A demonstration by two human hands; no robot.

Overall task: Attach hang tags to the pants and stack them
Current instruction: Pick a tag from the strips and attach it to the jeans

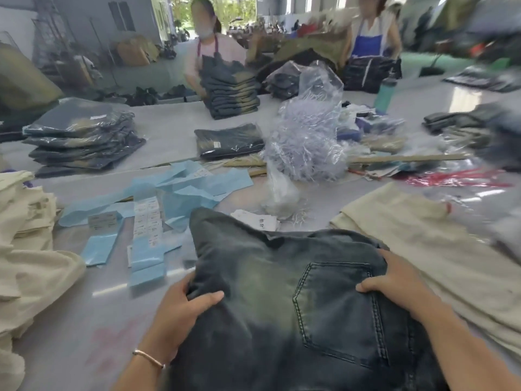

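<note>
A pair of dark washed denim pants lies folded in front of me, back pocket facing up. My left hand grips its left edge, thumb on top and fingers curled under the fabric. My right hand grips the right edge beside the pocket. Blue paper sheets with white hang tags lie on the table to the upper left of the pants. A single white tag sits just beyond the pants.
Cream fabric is piled at the left and beige cloth at the right. A clear bag of plastic tag fasteners stands mid-table. Bagged pants stacks sit far left. Two people work at the far side behind another stack.
</note>
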